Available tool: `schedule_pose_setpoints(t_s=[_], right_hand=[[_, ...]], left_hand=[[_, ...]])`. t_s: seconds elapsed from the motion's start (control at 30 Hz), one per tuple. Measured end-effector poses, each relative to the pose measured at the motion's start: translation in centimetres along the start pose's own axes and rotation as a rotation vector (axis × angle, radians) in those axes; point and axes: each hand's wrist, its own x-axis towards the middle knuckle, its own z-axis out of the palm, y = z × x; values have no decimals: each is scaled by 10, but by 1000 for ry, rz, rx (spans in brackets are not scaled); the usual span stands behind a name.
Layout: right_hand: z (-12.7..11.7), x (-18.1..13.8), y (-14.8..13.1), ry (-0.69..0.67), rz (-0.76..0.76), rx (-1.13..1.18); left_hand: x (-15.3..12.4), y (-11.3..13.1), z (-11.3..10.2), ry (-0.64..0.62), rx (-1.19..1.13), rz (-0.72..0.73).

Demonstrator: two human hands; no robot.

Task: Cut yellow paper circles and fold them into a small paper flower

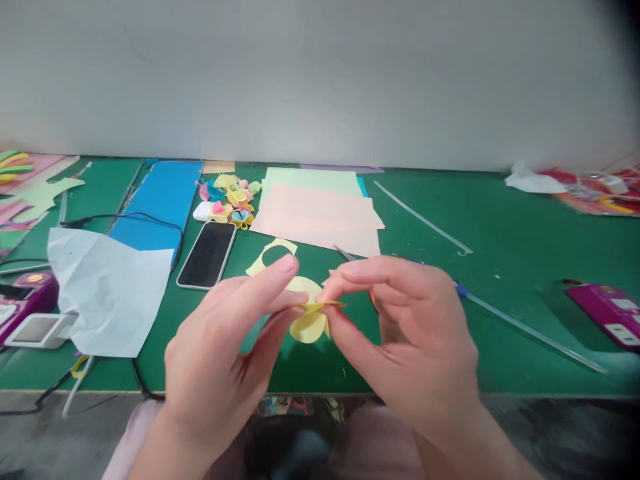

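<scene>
Between both hands, above the front of the green table, is a yellow paper flower with rounded petals. My left hand pinches its left side between thumb and fingers. On the opposite side, my right hand pinches it with thumb and forefinger, the other fingers curled. Just beyond lies a yellow paper scrap with a round hole cut in it. A pair of scissors is mostly hidden behind my right hand; its pointed tip and a bit of red handle show.
Paper flowers in several colours are heaped at the back beside pale paper sheets. A smartphone, a crumpled white sheet and a blue board lie left. Glue sticks and a purple device lie right.
</scene>
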Motion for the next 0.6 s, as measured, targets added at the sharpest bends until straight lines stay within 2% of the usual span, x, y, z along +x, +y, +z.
schedule_pose_setpoints(t_s=[0.33, 0.6], right_hand=[[-7, 1, 1, -240, -23, -273], [-6, 2, 2, -299, -123, -295]], left_hand=[[-5, -5, 2, -95, 61, 94], [-4, -5, 4, -109, 79, 96]])
